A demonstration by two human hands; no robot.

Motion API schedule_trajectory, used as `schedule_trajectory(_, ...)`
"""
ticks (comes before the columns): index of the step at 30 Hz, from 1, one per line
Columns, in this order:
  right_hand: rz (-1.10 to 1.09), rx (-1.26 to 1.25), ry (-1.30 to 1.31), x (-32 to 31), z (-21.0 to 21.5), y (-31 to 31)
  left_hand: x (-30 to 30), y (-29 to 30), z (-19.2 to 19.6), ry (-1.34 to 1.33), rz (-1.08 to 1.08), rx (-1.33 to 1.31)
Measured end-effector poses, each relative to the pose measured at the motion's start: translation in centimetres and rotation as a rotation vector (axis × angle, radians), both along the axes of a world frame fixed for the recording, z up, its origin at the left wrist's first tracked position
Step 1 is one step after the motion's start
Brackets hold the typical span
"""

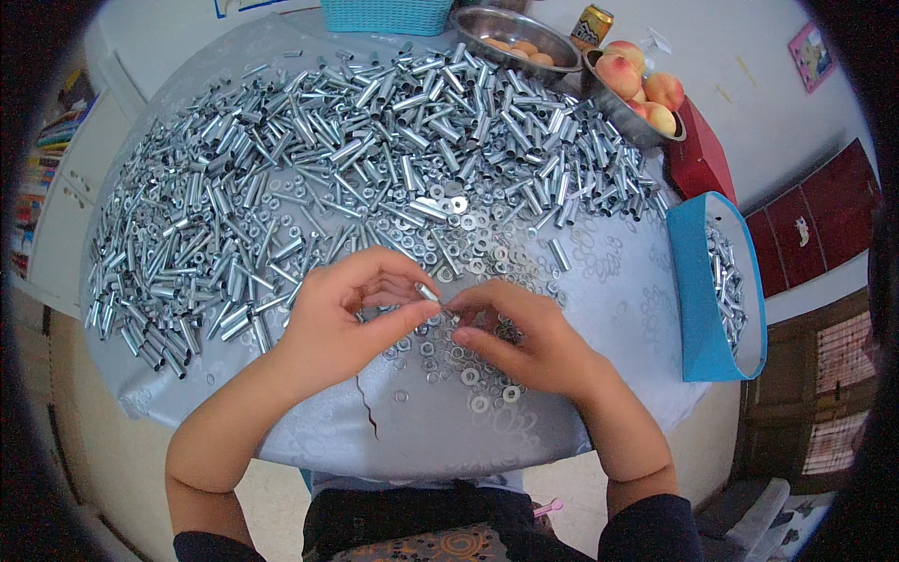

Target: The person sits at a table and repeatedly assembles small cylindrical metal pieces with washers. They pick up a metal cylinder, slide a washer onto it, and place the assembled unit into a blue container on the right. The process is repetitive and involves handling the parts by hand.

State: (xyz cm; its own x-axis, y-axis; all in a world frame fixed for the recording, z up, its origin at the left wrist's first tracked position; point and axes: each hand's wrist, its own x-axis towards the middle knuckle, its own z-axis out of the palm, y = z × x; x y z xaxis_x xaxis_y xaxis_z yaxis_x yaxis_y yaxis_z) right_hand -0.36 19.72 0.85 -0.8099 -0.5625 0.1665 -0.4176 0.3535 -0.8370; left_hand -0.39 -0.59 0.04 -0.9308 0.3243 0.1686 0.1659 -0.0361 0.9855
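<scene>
Over the desk [623, 300], close to the front edge: left hand [361, 314] had a short metal sleeve [427, 292] pinched between thumb and fingers. Right hand [524, 337] was at the sleeve's near end, thumb and fingertips nearly together; couldn't tell what they gripped. Loose washers [479, 404] lay beneath and around both hands. Pile of metal tubes [375, 131] blocked most of the far side. Blue bin [695, 309] of parts stood at right; peach bowl [629, 129], egg bowl [473, 25], can [592, 26] crowded the back.
</scene>
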Motion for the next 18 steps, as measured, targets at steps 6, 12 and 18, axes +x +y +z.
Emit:
schedule_trajectory(6, 0.025, -0.009, -0.078, 0.1, -0.5, 0.2, 0.2, 0.0, 0.4, -0.205, -0.128, 0.097)
schedule_trajectory(12, -0.018, 0.061, -0.139, 0.0, 0.3, 0.3, -0.4, -1.2, 1.1, -0.004, -0.094, -0.026)
schedule_trajectory(18, -0.138, -0.042, -0.212, -0.2, 0.3, 0.6, -2.1, -5.0, 1.3, 0.606, 0.438, -1.103)
